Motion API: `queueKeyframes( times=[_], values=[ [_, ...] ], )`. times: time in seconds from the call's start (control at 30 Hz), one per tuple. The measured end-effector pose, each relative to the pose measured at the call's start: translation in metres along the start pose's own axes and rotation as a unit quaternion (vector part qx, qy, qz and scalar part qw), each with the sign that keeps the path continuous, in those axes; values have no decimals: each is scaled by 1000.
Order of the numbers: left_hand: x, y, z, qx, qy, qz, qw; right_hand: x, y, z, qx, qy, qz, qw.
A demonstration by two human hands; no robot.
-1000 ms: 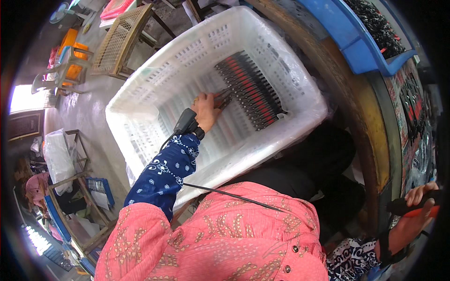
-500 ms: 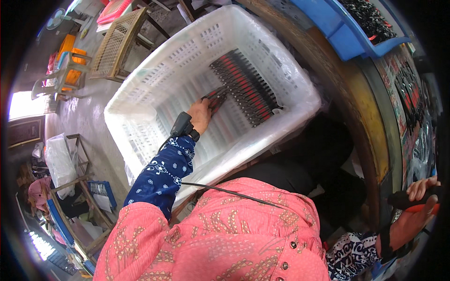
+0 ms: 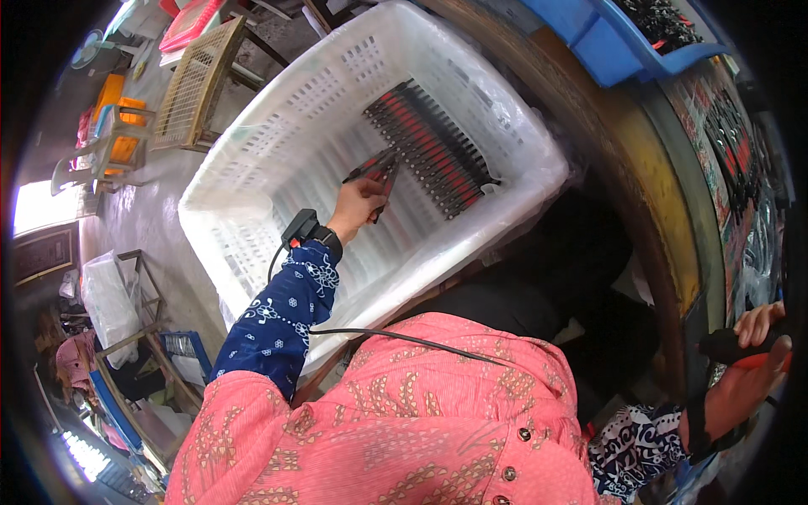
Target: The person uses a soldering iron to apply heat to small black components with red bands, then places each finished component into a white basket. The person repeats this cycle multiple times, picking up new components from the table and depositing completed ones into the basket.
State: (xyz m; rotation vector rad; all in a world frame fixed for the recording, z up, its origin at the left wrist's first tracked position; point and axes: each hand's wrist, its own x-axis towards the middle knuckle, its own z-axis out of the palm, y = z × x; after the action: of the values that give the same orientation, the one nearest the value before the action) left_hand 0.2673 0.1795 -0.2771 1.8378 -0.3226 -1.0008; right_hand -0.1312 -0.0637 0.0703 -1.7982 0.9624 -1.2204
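Note:
My left hand [image 3: 357, 207] reaches down into a white crate [image 3: 252, 160] lined with clear plastic. Its fingers close round black-and-red pliers [image 3: 380, 172], whose two handles spread toward my palm. The jaw end of the pliers points at a packed row of similar black-and-red pliers [image 3: 433, 151] on the crate's floor, near its right side. At the far right edge of the picture, my right hand [image 3: 741, 391] bends its fingers round a black thing with an orange-red part [image 3: 741, 346]; its kind is hard to tell there.
To the right runs a worn wooden table edge [image 3: 665, 236]. On it are a blue tray [image 3: 623, 42] of dark parts and a pile of black-and-red tools [image 3: 730, 156]. Leftward on the floor stand a woven-seat frame [image 3: 198, 93] and a plastic chair [image 3: 105, 151]. A black cable [image 3: 404, 338] crosses my lap.
My left hand, with the pliers, has shifted slightly left and turned; the handles now show spread apart. The whole view has moved a little. My right hand keeps its hold.

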Motion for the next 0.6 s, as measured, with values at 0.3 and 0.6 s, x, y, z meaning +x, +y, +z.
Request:
queueKeyframes(
  times=[0.3,0.6],
  values=[
    [-16,-23,19,51,-127,-13,991,7,9,-23,34,-19,17,999],
    [-21,-40,37,215,-104,46,970,14,21,-52,41,2,36,999]
  ],
)
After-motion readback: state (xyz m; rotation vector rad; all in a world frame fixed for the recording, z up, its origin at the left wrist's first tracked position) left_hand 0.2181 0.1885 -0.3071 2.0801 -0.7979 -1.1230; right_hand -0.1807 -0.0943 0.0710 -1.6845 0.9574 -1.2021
